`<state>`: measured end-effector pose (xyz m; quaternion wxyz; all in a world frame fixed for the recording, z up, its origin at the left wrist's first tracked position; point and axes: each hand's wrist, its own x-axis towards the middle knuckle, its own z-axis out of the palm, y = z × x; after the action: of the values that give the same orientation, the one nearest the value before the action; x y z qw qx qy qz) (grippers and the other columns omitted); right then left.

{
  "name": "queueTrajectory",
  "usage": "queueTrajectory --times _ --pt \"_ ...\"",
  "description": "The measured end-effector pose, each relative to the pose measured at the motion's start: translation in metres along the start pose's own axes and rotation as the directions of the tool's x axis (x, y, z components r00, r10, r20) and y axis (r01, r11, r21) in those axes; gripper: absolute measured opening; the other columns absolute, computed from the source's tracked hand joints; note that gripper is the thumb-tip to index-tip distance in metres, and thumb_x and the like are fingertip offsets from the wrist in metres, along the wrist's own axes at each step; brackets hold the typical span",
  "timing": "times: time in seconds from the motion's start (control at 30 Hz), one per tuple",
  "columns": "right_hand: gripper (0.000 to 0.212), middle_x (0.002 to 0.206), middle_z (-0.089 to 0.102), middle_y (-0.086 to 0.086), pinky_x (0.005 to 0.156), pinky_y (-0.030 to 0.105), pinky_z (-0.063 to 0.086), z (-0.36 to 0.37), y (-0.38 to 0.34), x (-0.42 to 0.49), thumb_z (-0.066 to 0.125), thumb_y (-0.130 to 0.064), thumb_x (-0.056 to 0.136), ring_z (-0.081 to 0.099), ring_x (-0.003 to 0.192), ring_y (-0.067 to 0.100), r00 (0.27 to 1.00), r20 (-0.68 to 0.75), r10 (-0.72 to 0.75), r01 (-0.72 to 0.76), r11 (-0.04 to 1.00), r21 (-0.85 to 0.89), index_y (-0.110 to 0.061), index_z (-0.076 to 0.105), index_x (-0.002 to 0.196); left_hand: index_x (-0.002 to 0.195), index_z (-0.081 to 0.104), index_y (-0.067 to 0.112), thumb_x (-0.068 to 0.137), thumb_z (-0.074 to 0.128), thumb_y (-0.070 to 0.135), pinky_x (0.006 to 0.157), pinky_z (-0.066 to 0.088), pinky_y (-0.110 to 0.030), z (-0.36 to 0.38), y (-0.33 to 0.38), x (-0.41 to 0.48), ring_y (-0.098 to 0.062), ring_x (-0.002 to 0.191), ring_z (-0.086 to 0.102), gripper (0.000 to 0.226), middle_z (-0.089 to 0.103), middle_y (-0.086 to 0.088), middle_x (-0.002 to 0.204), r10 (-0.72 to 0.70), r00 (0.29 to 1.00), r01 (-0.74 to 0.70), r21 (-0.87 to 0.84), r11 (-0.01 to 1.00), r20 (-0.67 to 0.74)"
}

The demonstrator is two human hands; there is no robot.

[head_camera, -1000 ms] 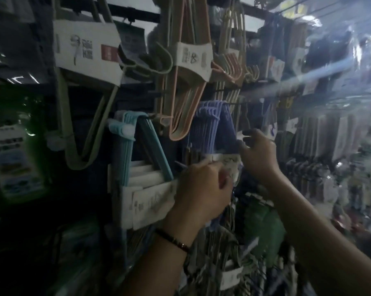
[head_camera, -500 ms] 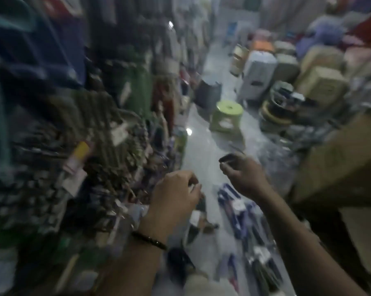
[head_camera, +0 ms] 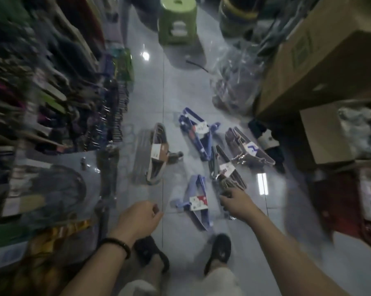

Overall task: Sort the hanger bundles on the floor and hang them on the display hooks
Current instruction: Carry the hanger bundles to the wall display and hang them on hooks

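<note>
1. Closest in: two dark sandals point(head_camera: 220, 252) planted on the glossy, pale-tiled floor point(head_camera: 180, 92).
2. Left hand point(head_camera: 139, 218) clenched, fingers curled in with nothing visible inside; black beaded bracelet point(head_camera: 116, 245) round the wrist.
3. Right hand point(head_camera: 238, 202) reaching down, fingertips point(head_camera: 224, 196) at the hooked end of a dark grey hanger bundle point(head_camera: 225, 167); cannot tell whether grasping or merely touching.
4. Just left of that hand, flat on the floor: a lilac plastic hanger bundle point(head_camera: 196, 186), triangular, banded with a white-and-red paper label.
5. Further out, three more on the floor: a beige hanger bundle point(head_camera: 156, 152) to the left, a blue hanger bundle point(head_camera: 196, 135) in the middle, and a grey-brown hanger bundle point(head_camera: 249, 149) to the right, each wrapped in a paper label.
6. Along the left edge, a crowded display rack point(head_camera: 73, 103), badly blurred.
7. Farthest: a crumpled clear plastic bag point(head_camera: 233, 82), a large brown cardboard box point(head_camera: 319, 60) and a squat green plastic stool point(head_camera: 177, 20).
</note>
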<state>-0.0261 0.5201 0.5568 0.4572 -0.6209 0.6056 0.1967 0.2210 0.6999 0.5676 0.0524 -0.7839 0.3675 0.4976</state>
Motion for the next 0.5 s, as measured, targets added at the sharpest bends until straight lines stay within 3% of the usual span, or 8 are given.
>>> queueTrajectory --times 0.13,0.3,0.4,0.5 --pt "0.027 0.111 0.073 0.007 0.093 0.043 0.057 0.026 0.089 0.086 0.062 -0.028 0.099 0.069 0.1 0.027 0.994 0.046 0.101 -0.1 0.995 -0.014 -0.011 0.071 0.117 0.107 0.07 0.028 0.1 0.058 0.05 0.092 0.059 -0.037 0.074 0.011 0.092 -0.016 0.098 0.068 0.025 0.072 0.004 0.106 -0.045 0.988 0.041 0.036 0.999 0.149" --pt "0.024 0.097 0.073 0.019 0.076 0.035 0.052 0.073 0.192 0.2 0.059 -0.018 0.097 0.067 0.086 0.029 0.976 0.139 0.169 -0.15 0.979 -0.141 0.002 0.072 0.099 0.112 0.068 0.021 0.105 0.055 0.046 0.093 0.055 -0.032 0.179 0.02 0.233 -0.021 0.103 0.066 0.03 0.072 -0.004 0.117 -0.105 0.966 0.095 0.053 0.994 0.235" --pt "0.02 0.1 0.073 0.016 0.074 0.029 0.042 0.12 0.232 0.271 0.061 -0.019 0.095 0.069 0.098 0.032 0.968 0.165 0.188 -0.158 0.971 -0.178 -0.003 0.072 0.1 0.106 0.072 0.014 0.105 0.057 0.035 0.086 0.054 -0.03 0.252 0.015 0.31 -0.025 0.098 0.067 0.026 0.074 -0.008 0.111 -0.148 0.964 0.164 -0.057 0.985 0.222" --pt "0.028 0.119 0.07 0.014 0.083 0.028 0.044 0.171 0.258 0.335 0.064 -0.023 0.096 0.066 0.113 0.033 0.962 0.186 0.2 -0.168 0.971 -0.172 -0.012 0.067 0.121 0.098 0.074 0.011 0.102 0.063 0.032 0.089 0.055 -0.034 0.328 0.011 0.382 -0.029 0.102 0.069 0.024 0.075 -0.01 0.107 -0.221 0.964 0.254 -0.256 0.933 0.151"
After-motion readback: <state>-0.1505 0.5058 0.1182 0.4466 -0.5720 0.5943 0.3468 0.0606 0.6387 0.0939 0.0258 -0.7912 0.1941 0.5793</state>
